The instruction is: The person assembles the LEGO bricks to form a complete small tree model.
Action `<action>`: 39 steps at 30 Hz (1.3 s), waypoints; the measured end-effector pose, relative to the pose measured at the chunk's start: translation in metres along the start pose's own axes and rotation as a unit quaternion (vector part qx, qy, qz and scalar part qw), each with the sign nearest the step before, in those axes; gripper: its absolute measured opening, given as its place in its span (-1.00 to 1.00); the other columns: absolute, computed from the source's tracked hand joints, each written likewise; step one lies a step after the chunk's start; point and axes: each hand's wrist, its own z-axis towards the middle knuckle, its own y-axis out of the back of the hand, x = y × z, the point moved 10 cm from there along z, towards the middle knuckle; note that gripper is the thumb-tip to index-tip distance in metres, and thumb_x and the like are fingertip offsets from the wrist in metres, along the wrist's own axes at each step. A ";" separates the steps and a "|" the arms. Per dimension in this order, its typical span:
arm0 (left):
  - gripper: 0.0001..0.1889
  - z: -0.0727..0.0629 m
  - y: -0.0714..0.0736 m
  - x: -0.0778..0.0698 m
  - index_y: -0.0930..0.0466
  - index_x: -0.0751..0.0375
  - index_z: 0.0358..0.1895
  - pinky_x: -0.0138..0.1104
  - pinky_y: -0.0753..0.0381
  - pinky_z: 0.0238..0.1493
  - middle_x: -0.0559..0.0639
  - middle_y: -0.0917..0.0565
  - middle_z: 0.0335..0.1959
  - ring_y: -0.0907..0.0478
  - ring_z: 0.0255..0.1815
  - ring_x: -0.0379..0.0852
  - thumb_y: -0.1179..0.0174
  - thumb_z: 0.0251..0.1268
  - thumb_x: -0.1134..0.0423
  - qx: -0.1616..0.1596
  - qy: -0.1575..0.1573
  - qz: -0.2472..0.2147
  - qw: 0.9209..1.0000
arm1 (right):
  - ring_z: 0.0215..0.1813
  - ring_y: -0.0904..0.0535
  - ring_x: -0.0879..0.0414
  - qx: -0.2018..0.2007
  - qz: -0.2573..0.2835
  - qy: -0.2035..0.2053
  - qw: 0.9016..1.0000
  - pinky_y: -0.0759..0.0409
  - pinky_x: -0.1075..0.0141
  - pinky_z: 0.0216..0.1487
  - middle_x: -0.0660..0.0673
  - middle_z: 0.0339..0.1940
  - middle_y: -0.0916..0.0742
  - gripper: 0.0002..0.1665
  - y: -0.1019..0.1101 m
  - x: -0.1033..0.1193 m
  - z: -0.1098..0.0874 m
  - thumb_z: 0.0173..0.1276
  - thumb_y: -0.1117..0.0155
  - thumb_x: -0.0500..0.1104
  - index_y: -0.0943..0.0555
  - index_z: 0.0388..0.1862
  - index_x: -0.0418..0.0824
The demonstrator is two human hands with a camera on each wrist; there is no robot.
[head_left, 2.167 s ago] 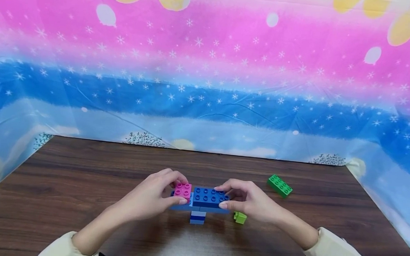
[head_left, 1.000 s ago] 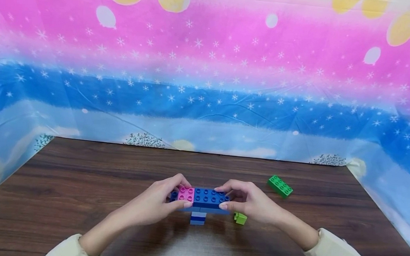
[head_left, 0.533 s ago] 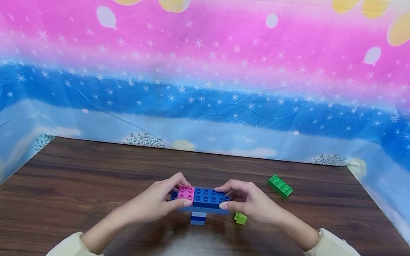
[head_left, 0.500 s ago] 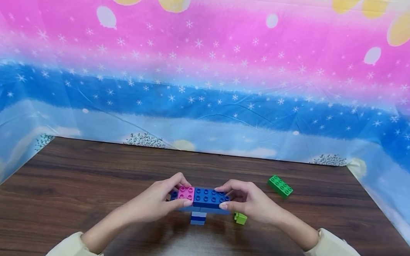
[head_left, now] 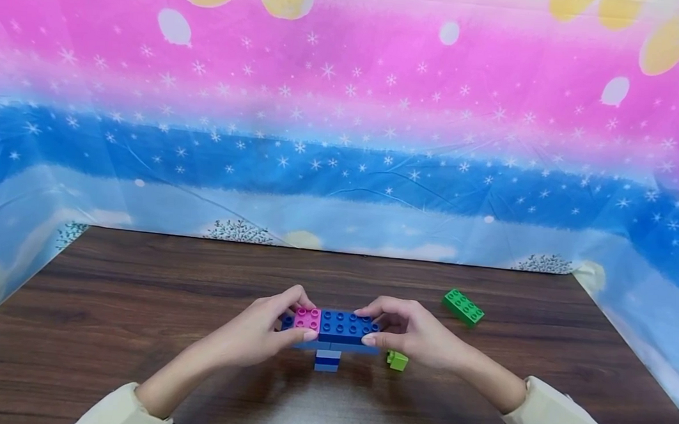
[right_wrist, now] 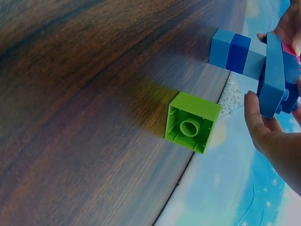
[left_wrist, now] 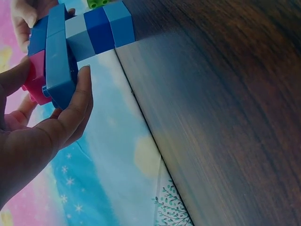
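Note:
A T-shaped tower of toy building bricks stands on the table, its narrow column [head_left: 327, 360] banded in blue, dark blue and pale blue. Two longer blue bricks [left_wrist: 57, 61] lie across the column top. Above them, a pink brick [head_left: 307, 319] sits side by side with a dark blue brick [head_left: 346, 326]. My left hand [head_left: 261, 326] pinches the pink brick, thumb in front and fingers behind; in the left wrist view its fingertips also reach under the crossbar. With thumb and fingers, my right hand [head_left: 414, 331] grips the right end of the crossbar and dark blue brick.
Close to the right of the column, a lime green brick [right_wrist: 193, 121] lies tipped with its hollow underside showing. Farther back on the right is a green brick [head_left: 464, 307], studs up. A patterned cloth [head_left: 341, 174] hangs along the back edge of the wooden table [head_left: 169, 280].
Since the oldest frame, the pink brick has shifted right, up against the dark blue brick, with my left hand following. Over the last second both hands and the tower have stayed nearly still.

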 end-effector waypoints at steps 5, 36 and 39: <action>-0.79 0.000 0.001 0.001 -0.40 0.11 -0.15 -0.36 -0.46 -0.46 -0.09 -0.52 -0.33 -0.42 -0.41 -0.16 -0.16 0.25 0.15 -0.006 0.006 -0.002 1.000 | -0.14 -0.54 -0.01 0.000 -0.002 0.000 1.000 -0.57 0.25 -0.21 -0.15 -0.06 -0.60 -0.63 0.000 0.000 0.000 0.29 -0.20 -0.18 -0.51 0.07 -0.23; -0.79 0.000 0.004 -0.002 -0.43 0.17 -0.18 -0.37 -0.50 -0.47 -0.05 -0.53 -0.35 -0.46 -0.39 -0.17 -0.19 0.21 0.18 -0.023 -0.011 -0.019 0.999 | -0.14 -0.54 -0.01 0.002 -0.005 0.002 1.000 -0.57 0.25 -0.21 -0.15 -0.07 -0.60 -0.63 0.000 0.001 0.000 0.30 -0.20 -0.19 -0.50 0.07 -0.23; -0.78 0.000 0.004 0.000 -0.43 0.17 -0.18 -0.36 -0.52 -0.42 -0.04 -0.53 -0.33 -0.48 -0.33 -0.15 -0.19 0.20 0.18 -0.022 -0.005 -0.026 0.999 | -0.13 -0.54 0.00 0.002 -0.006 0.003 1.000 -0.57 0.25 -0.21 -0.15 -0.06 -0.59 -0.63 -0.001 0.001 -0.001 0.30 -0.19 -0.18 -0.50 0.08 -0.23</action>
